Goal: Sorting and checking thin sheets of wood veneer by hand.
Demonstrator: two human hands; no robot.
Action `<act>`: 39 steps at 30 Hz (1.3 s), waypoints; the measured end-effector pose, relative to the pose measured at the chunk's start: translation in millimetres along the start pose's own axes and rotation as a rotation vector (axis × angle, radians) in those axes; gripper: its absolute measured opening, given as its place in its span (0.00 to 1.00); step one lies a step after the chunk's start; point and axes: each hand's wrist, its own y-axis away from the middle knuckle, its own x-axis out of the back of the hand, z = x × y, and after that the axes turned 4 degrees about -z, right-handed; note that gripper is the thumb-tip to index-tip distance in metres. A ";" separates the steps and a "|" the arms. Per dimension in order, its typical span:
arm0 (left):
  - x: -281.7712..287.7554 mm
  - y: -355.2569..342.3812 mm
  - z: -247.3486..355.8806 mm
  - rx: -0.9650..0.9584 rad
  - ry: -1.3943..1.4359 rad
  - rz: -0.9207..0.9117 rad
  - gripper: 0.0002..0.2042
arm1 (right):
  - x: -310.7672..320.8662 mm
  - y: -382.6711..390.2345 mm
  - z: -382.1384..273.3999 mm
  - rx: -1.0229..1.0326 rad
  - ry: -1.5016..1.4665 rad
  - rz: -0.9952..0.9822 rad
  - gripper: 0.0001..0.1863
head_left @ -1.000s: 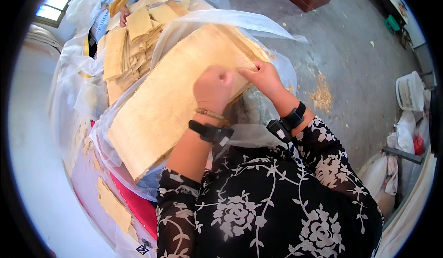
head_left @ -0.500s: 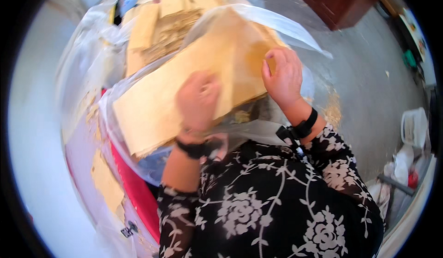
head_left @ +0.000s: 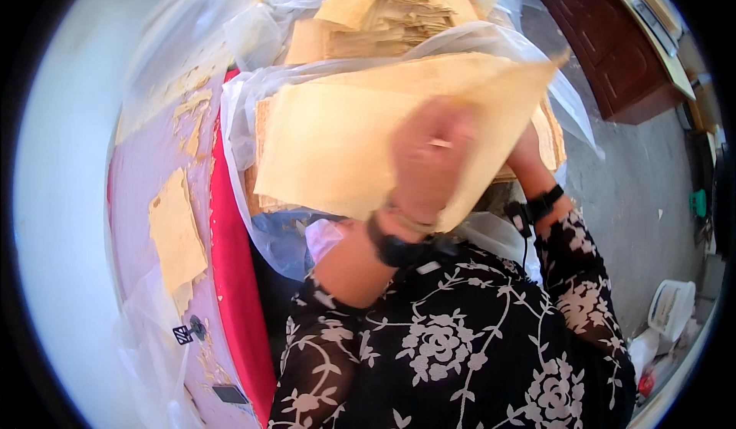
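Observation:
A thin pale-yellow sheet (head_left: 502,115) is raised at its right side, its tip pointing up and away from me. Beneath it lies a stack of similar sheets (head_left: 330,138) with rough, layered edges, in an opened clear plastic wrap (head_left: 239,134). My left hand (head_left: 433,153) is over the sheets at the foot of the raised part, its fingers curled and blurred; what they grip, if anything, I cannot make out. My right hand (head_left: 526,151) is behind the raised sheet, which hides its fingers.
Beyond my stack lies a heap of cut pale-yellow pieces (head_left: 391,23). A torn piece (head_left: 178,226) rests on the pale tabletop at left, beside a red edge (head_left: 234,291). A dark-red wooden cabinet (head_left: 606,53) stands at far right, a white bin (head_left: 671,306) at right.
My left hand has moved right across the sheets. The right side of the top sheet now stands higher, and my right hand has passed behind it. The view has shifted, placing the stack farther right.

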 end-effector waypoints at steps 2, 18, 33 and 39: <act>63.8 7.4 -20.3 0.191 0.096 0.225 0.07 | -10.9 14.9 -15.9 -0.075 0.074 0.035 0.13; 267.6 105.5 -148.9 0.279 -0.631 0.763 0.12 | -103.6 59.4 -137.8 -0.976 -0.991 -0.816 0.30; 227.1 157.9 -83.1 1.097 0.210 0.427 0.27 | -12.1 -1.7 -75.3 -0.770 -0.542 -0.511 0.22; 192.8 142.6 -106.2 0.940 0.565 0.174 0.22 | -23.0 -10.0 -107.9 0.011 0.702 -0.027 0.26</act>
